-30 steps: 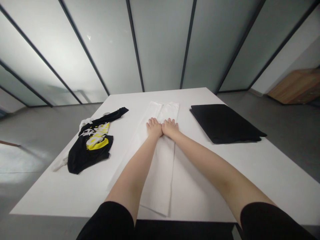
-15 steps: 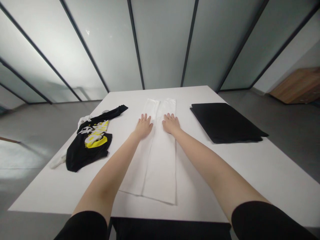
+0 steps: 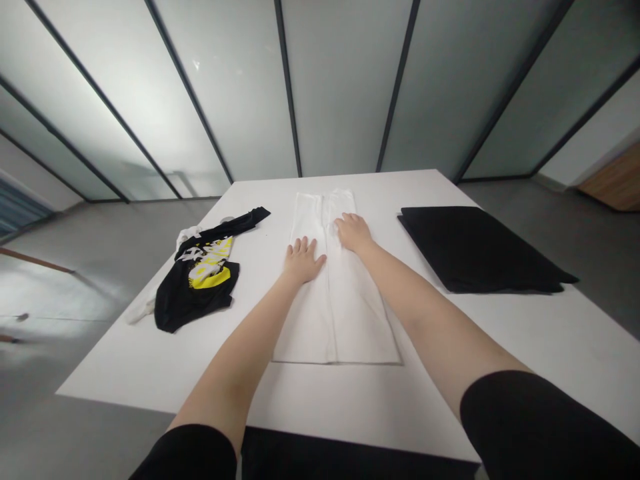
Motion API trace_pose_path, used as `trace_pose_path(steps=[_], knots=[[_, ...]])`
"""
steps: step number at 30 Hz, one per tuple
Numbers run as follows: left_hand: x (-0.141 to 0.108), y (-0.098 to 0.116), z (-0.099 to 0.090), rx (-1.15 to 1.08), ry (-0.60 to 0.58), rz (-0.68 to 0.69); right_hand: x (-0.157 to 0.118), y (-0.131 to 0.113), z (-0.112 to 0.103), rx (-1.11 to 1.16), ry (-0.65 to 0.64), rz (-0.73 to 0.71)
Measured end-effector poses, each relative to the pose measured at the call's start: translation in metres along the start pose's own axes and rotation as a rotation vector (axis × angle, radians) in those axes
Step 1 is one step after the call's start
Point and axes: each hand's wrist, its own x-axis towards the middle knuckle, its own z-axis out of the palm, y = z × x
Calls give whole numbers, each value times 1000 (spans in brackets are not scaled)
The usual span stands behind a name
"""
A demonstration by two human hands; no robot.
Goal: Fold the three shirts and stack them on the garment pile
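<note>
A long white folded cloth (image 3: 310,327) lies lengthwise on the table in front of me, its far end thin and slightly shiny, with a seam or fold running down the middle. My left hand (image 3: 301,261) rests flat on its left half, fingers spread. Farther out, my right hand (image 3: 353,231) is on the right half near the middle fold. Its fingers are curled in and appear to pinch the cloth; the thumb is hidden.
On the white table (image 3: 430,393), a crumpled black shirt with a yellow and white print (image 3: 200,287) lies at the left, with white fabric under it. Folded black cloth (image 3: 480,247) lies flat at the right. Frosted glass panels (image 3: 340,87) stand behind the table.
My right hand has gone from lying flat to curled fingers, a little farther out. The white cloth's near edge now lies farther from me and straighter, its right side spread wider. The view has turned slightly left.
</note>
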Motion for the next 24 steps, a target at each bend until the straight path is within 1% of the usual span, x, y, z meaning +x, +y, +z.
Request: trace_pose_path(steps=[2, 5, 8, 10, 11, 13, 15, 16, 19, 22, 24], knots=[[7, 2, -1, -13, 8, -20, 4, -5, -5, -8, 5, 9], [15, 5, -2, -28, 18, -34, 10, -14, -9, -6, -36, 57], [16, 7, -3, -27, 31, -37, 13, -23, -9, -5, -61, 102], [13, 8, -4, -21, 96, -22, 9, -28, -7, -2, -78, 116], [12, 9, -5, -17, 136, 8, 5, -30, -6, 0, -84, 116], [9, 10, -8, -4, 181, 104, -6, -34, -3, 2, -90, 105], [7, 11, -10, 17, 164, 188, -21, -35, -3, 1, -91, 80], [6, 12, -10, 28, 148, 207, -29, -35, -4, 5, -90, 66], [-4, 16, -5, 53, 123, 219, -56, -35, -8, 43, -80, 36], [-26, 19, 5, 68, 118, 246, -88, -38, -11, 89, -84, -11], [-43, 17, 10, 78, 110, 226, -110, -41, -10, 91, -119, -81]])
